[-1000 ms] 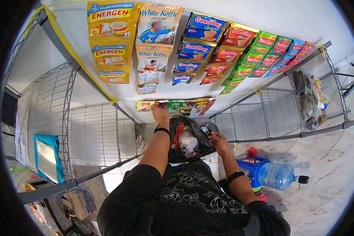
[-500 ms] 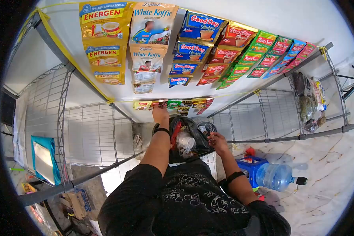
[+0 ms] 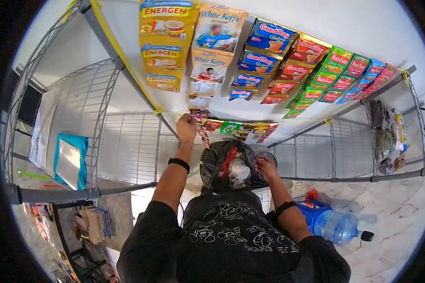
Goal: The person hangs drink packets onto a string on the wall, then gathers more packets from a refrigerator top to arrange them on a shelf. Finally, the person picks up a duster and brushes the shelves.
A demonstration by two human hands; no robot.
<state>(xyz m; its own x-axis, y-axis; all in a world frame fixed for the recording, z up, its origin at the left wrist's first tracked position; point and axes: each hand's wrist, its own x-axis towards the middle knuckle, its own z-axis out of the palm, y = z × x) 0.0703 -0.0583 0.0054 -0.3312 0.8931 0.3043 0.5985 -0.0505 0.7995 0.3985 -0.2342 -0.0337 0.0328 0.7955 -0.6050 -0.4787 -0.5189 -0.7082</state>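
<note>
My left hand point(image 3: 186, 127) is raised to the lower line of hanging sachets, its fingers closed at the edge of a dark red sachet strip point(image 3: 202, 133). To the right of that strip hang a green sachet point(image 3: 230, 128) and several yellow and brown ones. Below them is an open black plastic bag point(image 3: 216, 162) containing red and clear plastic. Beside the bag's right edge, my right hand point(image 3: 267, 168) is closed with fingertips together; whatever it may hold is too small to make out.
Energen sachets point(image 3: 161, 55), White Koffie sachets point(image 3: 212, 65), Good Day sachets point(image 3: 255, 61) and NutriSari sachets point(image 3: 324, 79) hang above. Wire racks point(image 3: 132, 146) flank both sides. A teal folder point(image 3: 71, 161) is at left, a blue water jug point(image 3: 340, 227) at lower right.
My left hand has shifted left along the lower sachet line, and a dark red strip now shows by its fingers. My right hand stays by the bag. The view has turned slightly left.
</note>
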